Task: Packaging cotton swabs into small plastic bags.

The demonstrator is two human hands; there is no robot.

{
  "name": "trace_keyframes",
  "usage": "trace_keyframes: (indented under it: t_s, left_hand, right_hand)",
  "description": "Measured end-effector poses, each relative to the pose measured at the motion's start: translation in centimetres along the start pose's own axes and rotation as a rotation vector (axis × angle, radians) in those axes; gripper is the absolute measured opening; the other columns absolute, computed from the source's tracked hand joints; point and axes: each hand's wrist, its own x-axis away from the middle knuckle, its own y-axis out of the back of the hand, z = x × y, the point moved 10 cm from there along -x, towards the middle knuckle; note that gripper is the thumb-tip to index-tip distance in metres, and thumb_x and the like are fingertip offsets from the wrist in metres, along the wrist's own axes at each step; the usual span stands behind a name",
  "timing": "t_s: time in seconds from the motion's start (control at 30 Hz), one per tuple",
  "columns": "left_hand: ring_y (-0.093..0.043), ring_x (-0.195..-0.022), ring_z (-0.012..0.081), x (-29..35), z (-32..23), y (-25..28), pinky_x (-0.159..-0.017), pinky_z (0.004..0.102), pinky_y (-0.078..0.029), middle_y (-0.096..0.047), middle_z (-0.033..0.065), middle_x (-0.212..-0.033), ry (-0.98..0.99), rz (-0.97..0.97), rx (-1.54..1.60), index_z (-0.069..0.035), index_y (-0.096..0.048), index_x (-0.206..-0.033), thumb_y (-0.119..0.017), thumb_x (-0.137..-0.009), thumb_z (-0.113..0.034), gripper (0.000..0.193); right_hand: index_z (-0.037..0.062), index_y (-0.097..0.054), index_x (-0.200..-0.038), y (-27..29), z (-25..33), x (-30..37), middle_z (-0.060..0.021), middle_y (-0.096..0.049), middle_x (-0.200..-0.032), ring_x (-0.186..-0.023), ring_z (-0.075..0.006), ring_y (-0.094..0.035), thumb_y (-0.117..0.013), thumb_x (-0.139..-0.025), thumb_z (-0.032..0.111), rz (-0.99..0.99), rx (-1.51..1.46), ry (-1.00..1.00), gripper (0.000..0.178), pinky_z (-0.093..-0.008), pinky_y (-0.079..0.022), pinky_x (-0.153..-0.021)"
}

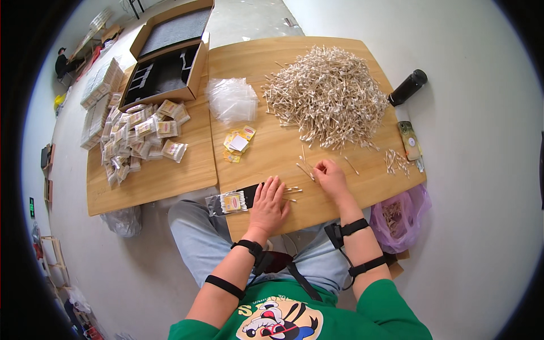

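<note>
My left hand (269, 208) lies flat with its fingers stretched over a black strip (254, 194) at the table's near edge. Cotton swabs (293, 189) stick out past its right side. At the strip's left end is a clear plastic bag (214, 205) with a row of swabs and a small yellow label card (233, 202) inside. My right hand (330, 177) is closed in a pinch at the tabletop, its fingertips at a few loose cotton swabs (306, 171). What exactly sits between those fingers is partly hidden. A big heap of cotton swabs (331, 93) rises beyond it.
Clear bags (231, 99) and yellow cards (238, 143) lie mid-table. Filled swab packs (141, 133) pile up at left, beside an opened cardboard box (192, 76). A black bottle (409, 88), a phone (409, 140) and a small swab pile (396, 162) line the right edge. A purple bag (399, 218) hangs below.
</note>
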Motion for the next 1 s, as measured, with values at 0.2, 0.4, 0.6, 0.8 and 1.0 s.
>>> trace_keyframes:
  t_s: [0.2,0.4,0.6,0.8,1.0]
  left_hand:
    - [-0.037,-0.141,0.0297,-0.1,-0.2,0.0,-0.118,0.0464,-0.025,-0.046,0.0153,-0.147,-0.007,-0.018,0.002,-0.006,-0.052,-0.136,-0.063,-0.087,-0.028,0.054]
    - [-0.035,-0.142,0.029,0.1,0.1,-0.3,-0.119,0.0463,-0.023,-0.044,0.0142,-0.149,0.007,0.025,-0.005,-0.004,-0.052,-0.136,-0.059,-0.091,-0.032,0.054]
    - [-0.035,-0.142,0.029,0.0,-0.1,-0.2,-0.119,0.0462,-0.024,-0.044,0.0144,-0.149,-0.004,0.014,0.008,-0.004,-0.053,-0.136,-0.059,-0.091,-0.032,0.054]
    - [-0.036,-0.142,0.0292,0.0,-0.2,-0.1,-0.119,0.0461,-0.024,-0.044,0.0149,-0.148,-0.006,0.014,0.002,-0.003,-0.053,-0.135,-0.059,-0.091,-0.033,0.054]
    - [-0.037,-0.141,0.0293,-0.2,-0.2,0.2,-0.118,0.0462,-0.025,-0.046,0.0148,-0.147,0.012,-0.009,0.01,-0.006,-0.054,-0.133,-0.063,-0.087,-0.029,0.053]
  right_hand:
    - [0.0033,-0.064,-0.087,0.6,-1.8,-2.2,-0.0126,-0.069,-0.079,-0.076,-0.0282,-0.067,-0.07,-0.083,0.016,-0.13,-0.137,-0.108,0.014,-0.0392,-0.053,-0.071]
    - [0.0063,-0.063,-0.089,1.2,0.5,-3.1,-0.0135,-0.067,-0.092,-0.088,-0.0336,-0.065,-0.067,-0.084,0.014,-0.224,0.237,-0.044,0.01,-0.0444,-0.052,-0.074]
    - [0.0083,-0.063,-0.089,-1.2,1.6,-3.3,-0.0129,-0.066,-0.096,-0.09,-0.0336,-0.065,-0.066,-0.086,0.021,-0.095,0.23,-0.004,0.013,-0.0452,-0.052,-0.075]
    - [0.0084,-0.064,-0.09,-2.2,2.1,-4.0,-0.0123,-0.067,-0.097,-0.09,-0.0338,-0.066,-0.065,-0.088,0.022,-0.081,0.378,-0.08,0.014,-0.0456,-0.053,-0.077]
    - [0.0057,-0.067,-0.095,-3.6,2.8,-5.9,-0.0168,-0.068,-0.102,-0.096,-0.0351,-0.068,-0.067,-0.084,0.022,0.157,0.557,-0.083,0.019,-0.0456,-0.055,-0.081]
